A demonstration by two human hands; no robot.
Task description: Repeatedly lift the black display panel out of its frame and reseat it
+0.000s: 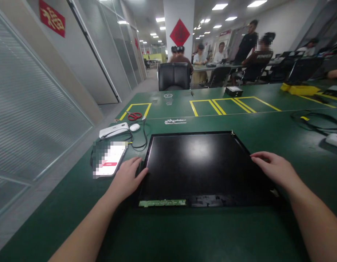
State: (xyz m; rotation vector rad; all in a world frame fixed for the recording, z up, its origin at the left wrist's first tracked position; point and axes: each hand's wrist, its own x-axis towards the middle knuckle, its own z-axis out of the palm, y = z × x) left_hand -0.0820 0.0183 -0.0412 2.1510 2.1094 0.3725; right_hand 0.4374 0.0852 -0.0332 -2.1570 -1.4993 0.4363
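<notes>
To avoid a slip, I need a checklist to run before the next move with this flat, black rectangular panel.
1. Flat black rectangular panel lying on the green table: ok.
2. Left hand at the panel's left edge: ok.
3. Right hand at the panel's right edge: ok.
4. Firm grip: cannot tell.
5. Narrow green circuit strip along the near edge uncovered: ok.
6. Rectangular phone with lit screen apart from the panel: ok.
</notes>
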